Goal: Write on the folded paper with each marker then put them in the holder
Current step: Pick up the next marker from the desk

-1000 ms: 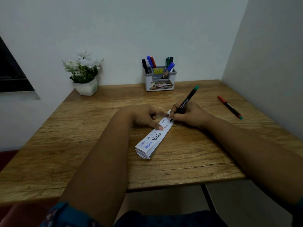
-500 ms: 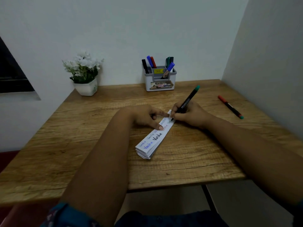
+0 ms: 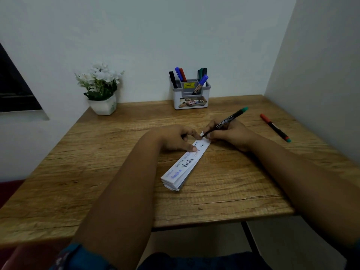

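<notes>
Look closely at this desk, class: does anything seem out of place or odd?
One marker lies loose on the table near the right wall, away from the holder. Its ends differ, red and green, as if capped with another pen's cap. Otherwise nothing stands out.

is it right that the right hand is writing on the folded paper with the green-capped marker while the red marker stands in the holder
Not quite. The head view shows the red marker lying on the table to the right, not in the holder. The rest holds: the right hand writes on the folded paper with the green-capped marker.
</notes>
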